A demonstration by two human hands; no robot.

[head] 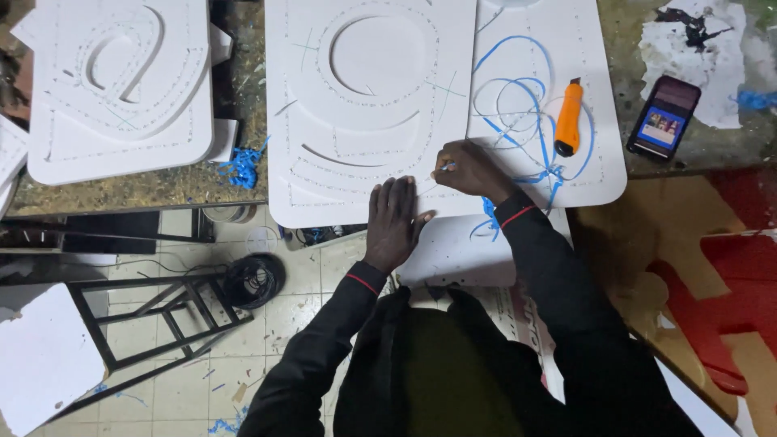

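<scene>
Head view: left hand lies flat, fingers spread, on white board; right hand pinches a small tool there.

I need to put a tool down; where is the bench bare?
Bare bench lies between the white cut board and the dark phone. It is crowded around the right hand: blue strips, orange utility knife. The left hand presses the middle white board.

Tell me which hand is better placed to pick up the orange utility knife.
Right. The right hand is close beside the orange utility knife on the same side, though it pinches something small. The left hand lies flat on the white board, farther away.
</scene>
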